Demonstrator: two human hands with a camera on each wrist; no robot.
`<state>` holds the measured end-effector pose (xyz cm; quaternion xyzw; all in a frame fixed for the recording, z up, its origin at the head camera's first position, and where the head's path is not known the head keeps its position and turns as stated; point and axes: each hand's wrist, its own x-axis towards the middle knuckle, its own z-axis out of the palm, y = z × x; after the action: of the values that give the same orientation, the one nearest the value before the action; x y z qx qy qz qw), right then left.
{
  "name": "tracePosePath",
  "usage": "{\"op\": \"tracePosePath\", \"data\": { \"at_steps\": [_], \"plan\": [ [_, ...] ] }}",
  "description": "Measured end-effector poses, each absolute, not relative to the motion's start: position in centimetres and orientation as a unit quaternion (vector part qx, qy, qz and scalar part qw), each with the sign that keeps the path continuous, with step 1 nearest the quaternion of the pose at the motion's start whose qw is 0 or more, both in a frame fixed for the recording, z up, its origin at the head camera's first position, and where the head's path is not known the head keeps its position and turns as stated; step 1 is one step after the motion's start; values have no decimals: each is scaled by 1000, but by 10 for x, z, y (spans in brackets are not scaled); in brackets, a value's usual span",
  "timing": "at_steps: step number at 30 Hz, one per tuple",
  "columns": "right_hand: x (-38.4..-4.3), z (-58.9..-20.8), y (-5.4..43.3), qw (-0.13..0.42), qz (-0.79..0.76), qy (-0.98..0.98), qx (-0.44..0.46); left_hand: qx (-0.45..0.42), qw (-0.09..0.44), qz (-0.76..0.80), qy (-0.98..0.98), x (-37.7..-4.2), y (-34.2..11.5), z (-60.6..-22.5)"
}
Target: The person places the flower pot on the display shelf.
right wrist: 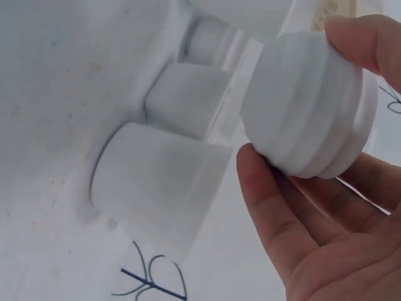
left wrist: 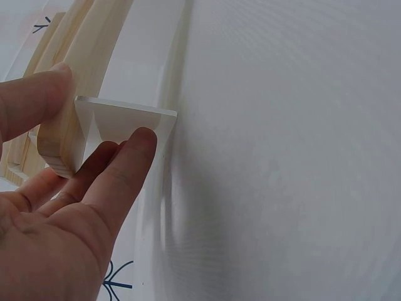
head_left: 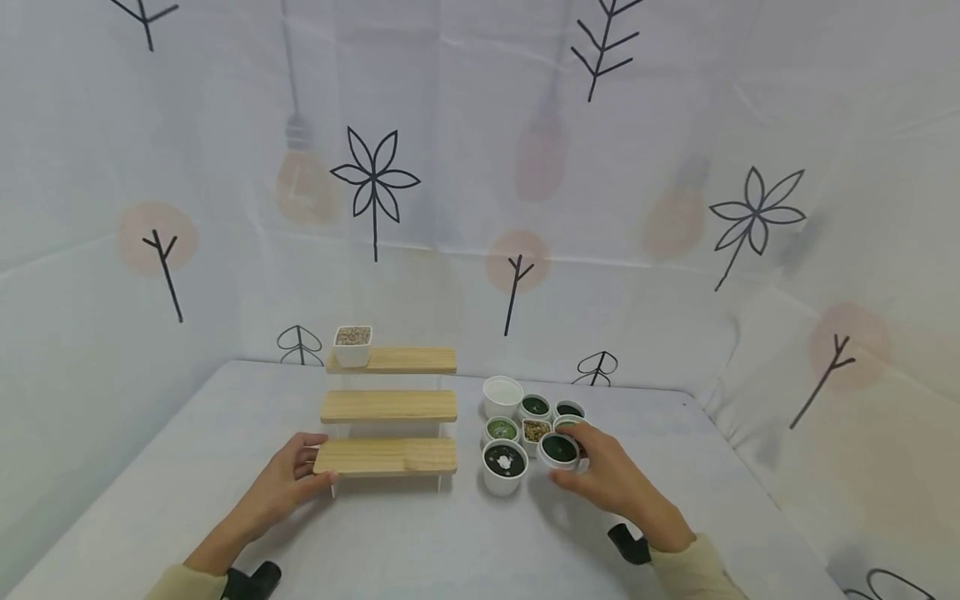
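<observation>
My right hand (head_left: pixel 611 471) holds a small white ribbed pot (head_left: pixel 559 452) with a dark green top. In the right wrist view the ribbed pot (right wrist: pixel 307 103) sits between thumb and fingers, tilted and lifted beside other white pots. My left hand (head_left: pixel 281 483) grips the left end of the lowest board on a three-tier wooden shelf stand (head_left: pixel 386 457). The left wrist view shows the thumb on the board (left wrist: pixel 94 56) and the fingers beneath it, near a clear support panel (left wrist: pixel 128 116).
On the top board's left end stands a square white pot of gravel (head_left: pixel 352 346). Right of the stand, several pots cluster, among them an empty-looking white pot (head_left: pixel 502 396), a square pot (head_left: pixel 536 431) and a front pot (head_left: pixel 505 467) with a white piece inside. A patterned cloth (head_left: pixel 450 167) hangs behind.
</observation>
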<state>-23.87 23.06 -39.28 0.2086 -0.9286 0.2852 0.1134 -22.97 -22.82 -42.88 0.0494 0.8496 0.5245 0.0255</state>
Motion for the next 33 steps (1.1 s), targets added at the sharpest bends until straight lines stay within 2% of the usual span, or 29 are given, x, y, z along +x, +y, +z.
{"op": "tracePosePath", "data": {
  "at_steps": [10,23,33],
  "plan": [
    [-247,-379,219,170,294,-908,247,52,27,530,846,-232,-226,-430],
    [-276,-337,168,152,309,-890,298,54,23,529,846,-234,-229,-431],
    [-311,-321,119,145,353,-858,343,55,25,531,845,-233,-231,-432]
  ]
}}
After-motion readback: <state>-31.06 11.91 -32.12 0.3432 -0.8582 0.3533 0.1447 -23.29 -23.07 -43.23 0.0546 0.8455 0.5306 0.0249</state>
